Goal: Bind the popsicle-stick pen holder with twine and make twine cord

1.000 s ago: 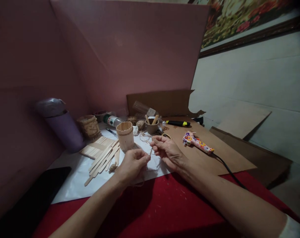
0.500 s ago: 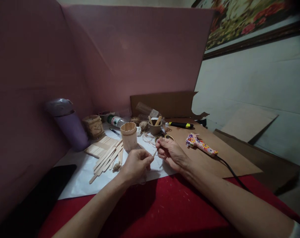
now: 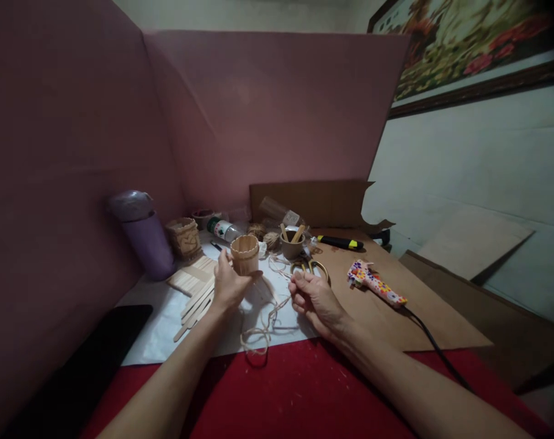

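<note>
cup [image 3: 245, 261] | left hand [image 3: 230, 285]: held between thumb and fingers | right hand [image 3: 314, 300]: pinching twine [image 3: 270, 316]

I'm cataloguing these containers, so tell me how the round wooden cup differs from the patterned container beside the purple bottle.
The wooden cup is held by the left hand; the patterned container stands untouched. The wooden cup has a band below its rim, while the patterned container has looping lines on its side. Both are tan and open-topped.

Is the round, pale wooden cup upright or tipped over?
Upright or nearly so: the round, pale wooden cup has its scalloped rim on top, and the left hand holds it low.
</note>
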### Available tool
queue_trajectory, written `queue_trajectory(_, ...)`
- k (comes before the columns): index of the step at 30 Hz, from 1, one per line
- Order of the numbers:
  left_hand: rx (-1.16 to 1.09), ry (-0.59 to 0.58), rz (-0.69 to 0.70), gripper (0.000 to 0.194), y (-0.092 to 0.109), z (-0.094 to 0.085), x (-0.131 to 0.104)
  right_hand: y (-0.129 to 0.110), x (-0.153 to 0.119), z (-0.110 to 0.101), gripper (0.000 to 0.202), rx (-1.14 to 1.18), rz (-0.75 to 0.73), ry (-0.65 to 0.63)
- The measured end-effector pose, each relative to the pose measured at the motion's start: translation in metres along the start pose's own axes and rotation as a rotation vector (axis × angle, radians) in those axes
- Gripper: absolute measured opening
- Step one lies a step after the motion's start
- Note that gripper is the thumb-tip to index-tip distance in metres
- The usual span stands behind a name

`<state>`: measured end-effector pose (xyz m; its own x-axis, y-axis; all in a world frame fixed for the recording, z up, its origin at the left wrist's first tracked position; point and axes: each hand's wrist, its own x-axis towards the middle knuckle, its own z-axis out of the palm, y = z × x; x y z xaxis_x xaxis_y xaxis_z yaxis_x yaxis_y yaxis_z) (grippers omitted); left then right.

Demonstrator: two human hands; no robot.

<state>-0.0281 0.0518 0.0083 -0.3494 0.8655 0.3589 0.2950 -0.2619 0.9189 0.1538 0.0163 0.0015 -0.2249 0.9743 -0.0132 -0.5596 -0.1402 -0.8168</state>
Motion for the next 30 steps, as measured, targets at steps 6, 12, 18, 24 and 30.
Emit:
queue_trajectory(6, -0.124, -0.130, -0.102, 0.058, 0.021, 0.000, -0.005, 0.001, -0.001, 0.003, 0.032, 0.032, 0.059, 0.037)
queue_trajectory(12, -0.668, -0.497, -0.414, 0.048, 0.049, -0.005, -0.034, 0.001, -0.004, 0.005, 0.029, 0.048, 0.135, 0.059)
queue_trajectory(18, -0.815, -0.576, -0.647, 0.042, 0.052, 0.000, -0.044, -0.003, -0.003, 0.004, 0.032, 0.071, 0.200, 0.131)
queue_trajectory(24, -0.780, -0.540, -0.684, 0.046, 0.049, -0.001, -0.040, -0.003, 0.001, 0.001, 0.033, 0.113, 0.237, 0.176)
queue_trajectory(30, -0.645, -0.455, -0.630, 0.052, 0.043, -0.002, -0.038, -0.003, 0.003, 0.000, 0.031, 0.136, 0.246, 0.186)
